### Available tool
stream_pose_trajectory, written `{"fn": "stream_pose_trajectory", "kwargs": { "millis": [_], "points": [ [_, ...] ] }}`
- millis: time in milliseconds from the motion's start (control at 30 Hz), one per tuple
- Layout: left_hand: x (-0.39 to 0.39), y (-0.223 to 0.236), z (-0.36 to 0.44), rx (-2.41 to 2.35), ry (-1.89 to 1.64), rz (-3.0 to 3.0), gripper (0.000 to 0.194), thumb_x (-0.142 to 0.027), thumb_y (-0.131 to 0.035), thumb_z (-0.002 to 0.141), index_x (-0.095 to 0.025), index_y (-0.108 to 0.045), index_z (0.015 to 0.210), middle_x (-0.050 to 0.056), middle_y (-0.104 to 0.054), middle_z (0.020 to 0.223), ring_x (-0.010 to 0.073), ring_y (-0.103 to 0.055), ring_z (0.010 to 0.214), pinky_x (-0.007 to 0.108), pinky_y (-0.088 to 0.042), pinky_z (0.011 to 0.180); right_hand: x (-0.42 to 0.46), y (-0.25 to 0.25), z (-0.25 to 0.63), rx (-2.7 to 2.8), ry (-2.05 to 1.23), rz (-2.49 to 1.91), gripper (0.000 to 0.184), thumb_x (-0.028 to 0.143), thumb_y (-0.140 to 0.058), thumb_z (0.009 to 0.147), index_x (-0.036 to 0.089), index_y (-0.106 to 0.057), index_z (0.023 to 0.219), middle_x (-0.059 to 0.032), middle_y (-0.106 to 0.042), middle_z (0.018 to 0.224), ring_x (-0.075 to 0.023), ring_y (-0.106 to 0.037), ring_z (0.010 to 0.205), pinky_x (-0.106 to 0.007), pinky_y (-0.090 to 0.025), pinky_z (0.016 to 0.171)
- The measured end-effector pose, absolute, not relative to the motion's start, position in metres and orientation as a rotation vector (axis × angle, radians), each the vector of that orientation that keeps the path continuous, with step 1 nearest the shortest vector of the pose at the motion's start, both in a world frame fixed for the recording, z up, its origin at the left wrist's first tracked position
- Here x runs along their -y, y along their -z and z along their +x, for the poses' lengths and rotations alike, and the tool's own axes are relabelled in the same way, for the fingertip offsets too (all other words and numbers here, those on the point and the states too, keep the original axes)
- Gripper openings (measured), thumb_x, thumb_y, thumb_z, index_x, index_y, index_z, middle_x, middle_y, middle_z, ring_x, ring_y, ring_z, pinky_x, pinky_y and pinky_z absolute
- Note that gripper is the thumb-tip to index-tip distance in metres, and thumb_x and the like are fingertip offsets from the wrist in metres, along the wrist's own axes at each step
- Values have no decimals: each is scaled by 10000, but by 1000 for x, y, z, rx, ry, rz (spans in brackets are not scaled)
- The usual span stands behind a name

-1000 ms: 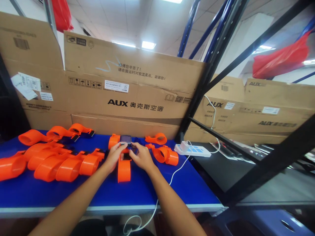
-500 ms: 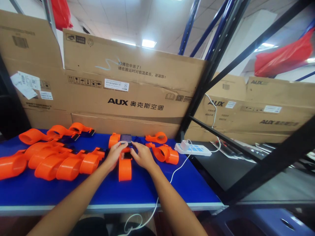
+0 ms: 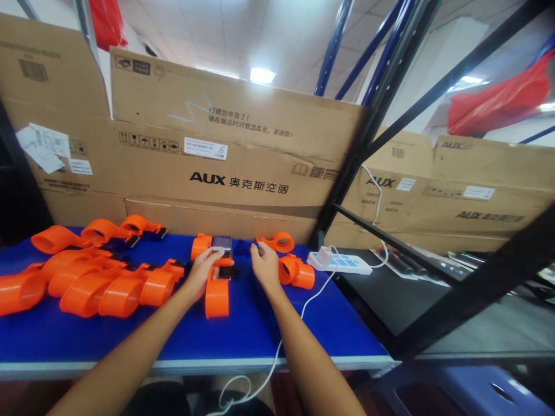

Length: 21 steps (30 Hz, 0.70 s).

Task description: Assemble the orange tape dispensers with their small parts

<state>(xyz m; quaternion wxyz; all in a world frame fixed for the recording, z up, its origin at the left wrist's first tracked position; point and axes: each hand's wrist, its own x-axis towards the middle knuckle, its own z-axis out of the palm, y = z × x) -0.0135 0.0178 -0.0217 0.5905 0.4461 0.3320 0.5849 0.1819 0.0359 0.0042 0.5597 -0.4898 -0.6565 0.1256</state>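
- The left hand [image 3: 203, 271] closes on an orange tape dispenser [image 3: 217, 299], mid-table; the dispenser's ring shows at 5 o'clock from that hand.
- A small device with a grey screen [image 3: 222, 242] sits just past the left thumb, at 1 o'clock.
- The right hand [image 3: 266, 267], at 3 o'clock from the left, is apart from it, fingers curled narrow; I cannot tell whether they pinch anything.
- More orange dispensers [image 3: 119, 297] lie on the blue table [image 3: 173, 341] toward 9 o'clock.
- A white power strip [image 3: 349, 264] lies at 3 o'clock from the right hand.
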Motion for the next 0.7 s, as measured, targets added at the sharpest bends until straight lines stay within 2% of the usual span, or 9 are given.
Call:
{"fn": "stream_pose_trajectory", "kwargs": {
  "millis": [167,300,467,567,700],
  "points": [
    [-16,21,-11,-769,-1364,1019,478,-511,-794,735,-182,-656,1053,94,-797,842,65,-429,345,216,-330,400,-41,2,182,1515,-433,-1180,313,445,-511,934,190,-641,1059,22,-623,605,-156,-555,475,-243,-424,447],
    [-15,23,-9,-776,-1362,1021,460,-498,-805,723,-183,-677,1034,88,-794,835,63,-426,340,219,-340,401,-40,5,176,1510,-547,-1166,257,427,-486,926,201,-603,963,-8,-681,708,-133,-584,435,-222,-448,372],
    [-17,25,-10,-797,-1387,1016,456,-504,-805,737,-179,-688,1034,84,-785,844,60,-439,358,212,-325,397,-35,1,172,1512,-591,-1114,283,455,-482,943,198,-598,961,-40,-707,835,-129,-616,480,-229,-499,386],
    [-21,29,-11,-819,-1412,1008,453,-502,-810,730,-179,-694,1025,53,-760,786,65,-448,362,209,-313,384,-30,-4,170,1561,-588,-1060,314,467,-488,962,192,-636,1000,-49,-714,848,-140,-628,543,-242,-524,452],
    [-25,33,-12,-841,-1452,1006,426,-488,-808,727,-179,-718,1006,3,-703,728,59,-435,367,208,-309,371,-18,-10,164,1755,-547,-946,268,381,-634,915,217,-706,1114,-58,-722,966,-167,-658,745,-283,-571,685]
  ]
}}
